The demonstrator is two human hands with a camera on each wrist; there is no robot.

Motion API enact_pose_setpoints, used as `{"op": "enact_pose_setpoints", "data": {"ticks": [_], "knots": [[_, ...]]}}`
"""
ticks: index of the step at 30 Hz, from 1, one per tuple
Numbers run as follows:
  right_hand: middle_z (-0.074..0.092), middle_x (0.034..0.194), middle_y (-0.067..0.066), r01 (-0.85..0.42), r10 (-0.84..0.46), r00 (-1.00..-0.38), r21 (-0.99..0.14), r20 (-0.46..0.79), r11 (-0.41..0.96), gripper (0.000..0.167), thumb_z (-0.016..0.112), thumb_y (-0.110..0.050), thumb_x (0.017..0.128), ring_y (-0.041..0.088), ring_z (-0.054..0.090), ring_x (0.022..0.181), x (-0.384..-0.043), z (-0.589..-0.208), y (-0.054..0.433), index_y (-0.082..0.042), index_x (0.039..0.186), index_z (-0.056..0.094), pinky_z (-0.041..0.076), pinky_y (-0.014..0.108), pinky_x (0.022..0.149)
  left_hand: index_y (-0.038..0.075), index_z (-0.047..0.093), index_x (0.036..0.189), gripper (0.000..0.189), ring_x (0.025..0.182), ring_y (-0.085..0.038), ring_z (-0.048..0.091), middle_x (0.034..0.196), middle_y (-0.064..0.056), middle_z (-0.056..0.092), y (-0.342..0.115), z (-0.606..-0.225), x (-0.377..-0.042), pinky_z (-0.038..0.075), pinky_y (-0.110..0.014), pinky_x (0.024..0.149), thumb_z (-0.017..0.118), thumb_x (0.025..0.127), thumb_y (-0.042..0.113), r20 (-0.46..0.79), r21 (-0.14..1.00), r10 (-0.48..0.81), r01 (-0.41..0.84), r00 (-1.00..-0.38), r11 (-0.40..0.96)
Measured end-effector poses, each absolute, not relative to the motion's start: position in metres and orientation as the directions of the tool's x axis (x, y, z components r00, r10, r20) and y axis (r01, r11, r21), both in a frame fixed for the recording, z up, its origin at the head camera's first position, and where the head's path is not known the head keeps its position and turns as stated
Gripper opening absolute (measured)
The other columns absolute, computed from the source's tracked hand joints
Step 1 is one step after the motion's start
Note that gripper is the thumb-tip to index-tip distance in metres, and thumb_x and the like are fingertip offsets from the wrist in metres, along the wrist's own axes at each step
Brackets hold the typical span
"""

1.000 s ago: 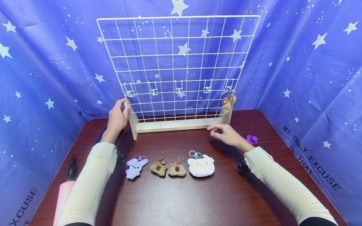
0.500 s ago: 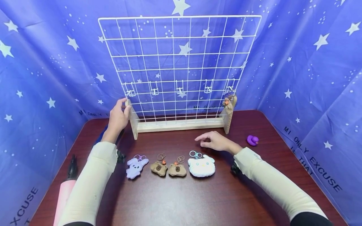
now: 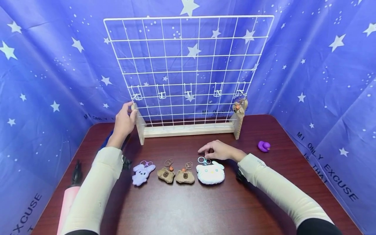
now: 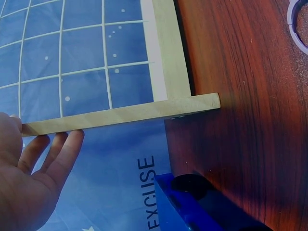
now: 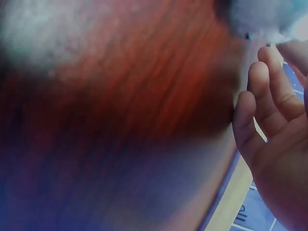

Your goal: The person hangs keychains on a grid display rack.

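At the left of the white wire grid rack [image 3: 182, 70], my left hand [image 3: 123, 120] grips the top of its wooden side post [image 4: 120, 113], thumb on one side and fingertips on the other. My right hand [image 3: 218, 150], fingers loosely bent, hovers at the key ring of a white plush keychain [image 3: 210, 176]; nothing shows in its grasp. Left of that keychain lie two brown capybara keychains [image 3: 185, 177] and a lilac bunny keychain [image 3: 141, 175]. Several white hooks [image 3: 188, 94] line the grid. From the rightmost hangs another brown keychain [image 3: 239, 108], beside the right post.
A purple rubber duck [image 3: 264, 146] sits at the right of the dark red table [image 3: 188, 209]. On the left lie a pink cylinder with a black tip [image 3: 69, 202] and a blue object [image 4: 185, 207] behind my left arm. A starry blue curtain [image 3: 317, 81] surrounds the table.
My right hand has moved left and toward me, from beside the rack's right post to the white keychain's ring. The left hand stays on the post.
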State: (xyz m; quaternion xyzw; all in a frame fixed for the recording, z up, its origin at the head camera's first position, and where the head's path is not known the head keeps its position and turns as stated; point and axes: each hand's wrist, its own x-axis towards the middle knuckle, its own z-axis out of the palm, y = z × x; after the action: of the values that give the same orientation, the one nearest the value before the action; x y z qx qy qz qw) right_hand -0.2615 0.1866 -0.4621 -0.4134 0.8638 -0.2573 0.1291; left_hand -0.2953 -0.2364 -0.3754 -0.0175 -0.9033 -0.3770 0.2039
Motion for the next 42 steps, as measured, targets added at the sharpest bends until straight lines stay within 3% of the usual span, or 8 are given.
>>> {"op": "enact_pose_setpoints", "data": {"ticks": [10,23,28,37,42], "knots": [[0.067,0.084,-0.008,-0.690,-0.819,-0.573,-0.530,-0.016,0.493,0.027,0.073,-0.016,0.094,-0.002,0.052,0.071,-0.2613,-0.4691,0.1831,-0.017,0.121,0.077,0.047,0.018,0.066,0.009,0.043,0.152,0.047,0.098,-0.040,0.067,0.122,-0.025,0.064,-0.2364,-0.3758,-0.2954,0.060,-0.052,0.083,0.049,0.108,0.027,0.367,0.685,-0.126,0.176,-0.922,0.706],[0.062,0.082,-0.010,-0.717,-0.838,-0.545,-0.496,-0.038,0.489,0.027,0.072,-0.018,0.095,-0.003,0.051,0.071,-0.2597,-0.4653,0.1810,-0.021,0.121,0.075,0.046,0.019,0.067,0.009,0.042,0.152,0.048,0.101,-0.041,0.066,0.124,-0.026,0.063,-0.2376,-0.3765,-0.2963,0.058,-0.054,0.086,0.048,0.108,0.027,0.365,0.681,-0.125,0.173,-0.923,0.711],[0.061,0.080,-0.010,-0.712,-0.831,-0.555,-0.498,-0.034,0.495,0.022,0.072,-0.016,0.094,-0.003,0.051,0.071,-0.2589,-0.4637,0.1800,-0.020,0.115,0.073,0.045,0.019,0.069,0.009,0.042,0.152,0.048,0.101,-0.041,0.067,0.123,-0.026,0.063,-0.2371,-0.3763,-0.2961,0.059,-0.053,0.084,0.048,0.108,0.027,0.362,0.686,-0.126,0.172,-0.924,0.707],[0.063,0.085,-0.009,-0.650,-0.779,-0.626,-0.530,-0.033,0.544,0.017,0.075,-0.011,0.087,0.001,0.054,0.074,-0.2571,-0.4623,0.1828,-0.021,0.096,0.066,0.047,0.021,0.069,0.009,0.042,0.152,0.048,0.096,-0.040,0.068,0.122,-0.026,0.063,-0.2359,-0.3755,-0.2956,0.060,-0.052,0.079,0.047,0.108,0.027,0.367,0.683,-0.124,0.177,-0.922,0.709],[0.069,0.083,-0.010,-0.639,-0.784,-0.619,-0.555,-0.038,0.532,0.016,0.073,-0.008,0.089,0.000,0.059,0.074,-0.2583,-0.4630,0.1853,-0.020,0.099,0.068,0.050,0.021,0.072,0.009,0.042,0.153,0.048,0.092,-0.040,0.069,0.124,-0.026,0.063,-0.2363,-0.3764,-0.2960,0.060,-0.051,0.078,0.047,0.109,0.028,0.364,0.679,-0.122,0.173,-0.923,0.713]]}}
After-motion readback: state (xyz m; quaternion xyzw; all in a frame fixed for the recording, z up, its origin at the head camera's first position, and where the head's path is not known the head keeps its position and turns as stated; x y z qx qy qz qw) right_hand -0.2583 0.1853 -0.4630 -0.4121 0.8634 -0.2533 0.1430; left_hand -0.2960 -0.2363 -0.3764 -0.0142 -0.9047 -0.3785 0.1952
